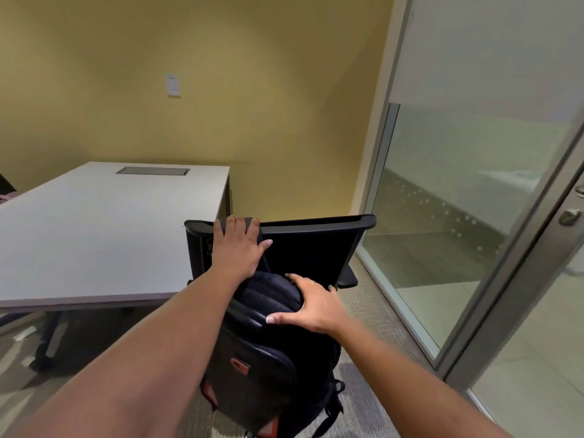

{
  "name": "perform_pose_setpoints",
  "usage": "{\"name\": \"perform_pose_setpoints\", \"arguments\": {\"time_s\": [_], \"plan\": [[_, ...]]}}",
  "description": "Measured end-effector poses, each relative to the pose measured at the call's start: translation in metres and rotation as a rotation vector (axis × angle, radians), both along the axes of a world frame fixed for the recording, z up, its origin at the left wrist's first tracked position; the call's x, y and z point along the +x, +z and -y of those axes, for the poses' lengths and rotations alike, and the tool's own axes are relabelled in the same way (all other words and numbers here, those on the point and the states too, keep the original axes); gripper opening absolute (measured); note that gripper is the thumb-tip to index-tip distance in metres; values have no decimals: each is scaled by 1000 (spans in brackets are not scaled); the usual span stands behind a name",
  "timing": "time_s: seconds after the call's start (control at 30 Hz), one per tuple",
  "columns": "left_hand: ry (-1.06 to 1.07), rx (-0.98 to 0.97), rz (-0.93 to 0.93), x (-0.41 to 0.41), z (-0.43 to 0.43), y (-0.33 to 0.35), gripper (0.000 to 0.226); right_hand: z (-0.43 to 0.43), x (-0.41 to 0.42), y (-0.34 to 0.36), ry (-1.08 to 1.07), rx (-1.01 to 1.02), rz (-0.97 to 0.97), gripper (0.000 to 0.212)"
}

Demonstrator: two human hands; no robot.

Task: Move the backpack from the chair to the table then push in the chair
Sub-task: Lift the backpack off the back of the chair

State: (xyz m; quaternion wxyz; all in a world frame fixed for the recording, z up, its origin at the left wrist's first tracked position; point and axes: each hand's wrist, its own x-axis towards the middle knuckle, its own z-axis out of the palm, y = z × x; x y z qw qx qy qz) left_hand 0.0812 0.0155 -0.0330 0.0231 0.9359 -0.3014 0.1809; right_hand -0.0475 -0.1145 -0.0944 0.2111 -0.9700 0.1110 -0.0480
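Observation:
A black backpack (262,352) with red trim stands upright on the seat of a black office chair (319,245), leaning against its backrest. My left hand (237,248) lies over the top of the backrest and the backpack's top handle, fingers curled over the far edge. My right hand (311,303) grips the upper right side of the backpack, thumb across its front. The white table (94,229) is to the left of the chair, its near right corner close to the backrest. The chair seat is hidden under the backpack.
A grey cable hatch (153,171) is set into the table's far side. A glass wall and door frame (493,248) run along the right, close to the chair. A yellow wall with a switch plate (173,85) stands behind. Carpet lies around the chair.

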Motion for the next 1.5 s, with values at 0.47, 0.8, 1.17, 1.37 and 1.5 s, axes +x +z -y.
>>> {"name": "perform_pose_setpoints", "arguments": {"time_s": [0.47,0.8,1.17,1.37,1.5], "plan": [[-18,-7,-3,1,0,-1,59,-6,8,-7,-51,-222,204,51],[-61,23,118,21,-35,17,43,-13,21,30,144,-507,316,52],[170,7,-161,45,-82,34,42,-55,52,65,323,-508,385,52],[306,135,-454,54,-93,55,55,-65,54,74,370,-505,436,50],[242,145,-981,43,-106,52,51,-62,41,80,428,-535,453,49]]}}
